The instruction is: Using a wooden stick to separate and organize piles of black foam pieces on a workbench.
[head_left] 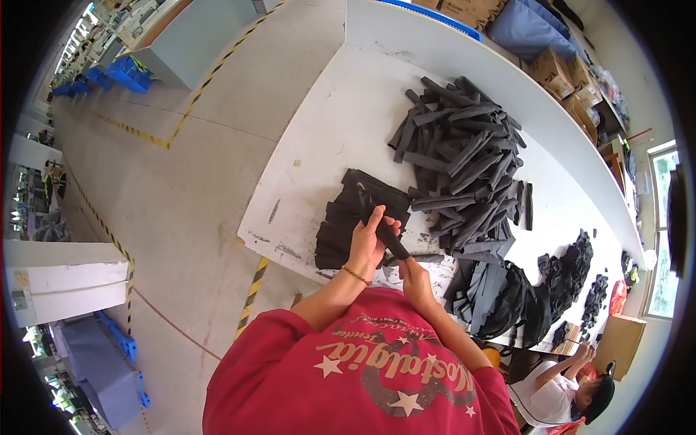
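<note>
A black fabric tube (390,239) lies slantwise between my two hands, above the near edge of the white table (304,159). My left hand (367,243) is closed round its middle, thumb on top. At the near end, my right hand (416,281) pinches the tube between thumb and fingers. Just beyond and left of my left hand, flat black fabric pieces (337,228) lie side by side in an overlapping layer. A large heap of dark grey rolled fabric tubes (471,145) rises on the table to the far right of my hands.
Folded black and grey pieces (482,290) and black bundles (569,272) continue along the table to the right. A raised white panel (551,94) borders its far side. At lower right sits another person (554,391). Striped tape (254,290) marks the floor at left.
</note>
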Motion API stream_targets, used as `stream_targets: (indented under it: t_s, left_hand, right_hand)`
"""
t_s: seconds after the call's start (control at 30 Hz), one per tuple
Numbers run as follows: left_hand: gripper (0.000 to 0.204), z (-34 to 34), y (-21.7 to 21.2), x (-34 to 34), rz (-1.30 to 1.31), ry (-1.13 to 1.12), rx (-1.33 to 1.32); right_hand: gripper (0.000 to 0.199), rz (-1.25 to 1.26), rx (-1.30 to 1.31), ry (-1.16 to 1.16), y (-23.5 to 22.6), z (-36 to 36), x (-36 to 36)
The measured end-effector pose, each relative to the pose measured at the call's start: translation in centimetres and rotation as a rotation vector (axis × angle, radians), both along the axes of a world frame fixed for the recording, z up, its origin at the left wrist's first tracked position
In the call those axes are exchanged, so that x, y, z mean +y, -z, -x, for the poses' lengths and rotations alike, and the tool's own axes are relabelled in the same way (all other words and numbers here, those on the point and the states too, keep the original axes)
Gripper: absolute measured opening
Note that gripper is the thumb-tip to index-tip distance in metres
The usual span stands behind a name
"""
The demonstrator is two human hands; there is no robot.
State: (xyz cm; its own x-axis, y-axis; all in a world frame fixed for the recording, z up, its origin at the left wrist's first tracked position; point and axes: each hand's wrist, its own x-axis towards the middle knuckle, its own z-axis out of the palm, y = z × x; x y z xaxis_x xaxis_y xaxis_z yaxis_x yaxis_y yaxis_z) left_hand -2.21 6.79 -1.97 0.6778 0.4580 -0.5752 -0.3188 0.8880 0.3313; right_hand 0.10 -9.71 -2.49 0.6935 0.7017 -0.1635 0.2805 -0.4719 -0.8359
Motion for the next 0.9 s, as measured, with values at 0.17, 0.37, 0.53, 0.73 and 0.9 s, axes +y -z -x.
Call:
stream_targets:
  t_s: [0.17, 0.37, 0.53, 0.73, 0.9]
  left_hand:
    - [0.019, -1.6, 0.3, 2.8, -0.114, -0.081, 0.164]
    - [0.025, -2.1, 2.5, 2.1, -0.063, -0.012, 0.135]
    - [0.054, -3.0, -2.8, 2.0, 0.043, -0.038, -0.104]
    - [0.038, -2.5, 0.7, 0.1, -0.267, 0.116, 0.066]
    - [0.032, -3.1, 3.0, 6.5, -0.094, -0.187, 0.1]
  right_hand:
    - [0.02, 0.062, 0.172, -0.037, -2.4, 0.6, -2.1]
    - [0.019, 0.155, 0.185, -0.126, -5.3, 0.0, -6.2]
    - [0.021, 0.139, 0.303, 0.01, -6.2, -0.5, -5.7]
    - [0.021, 0.144, 0.388, 0.041, -6.9, 0.5, -3.9]
    - [0.026, 0.169, 0.454, -0.119, -7.8, 0.7, -7.1]
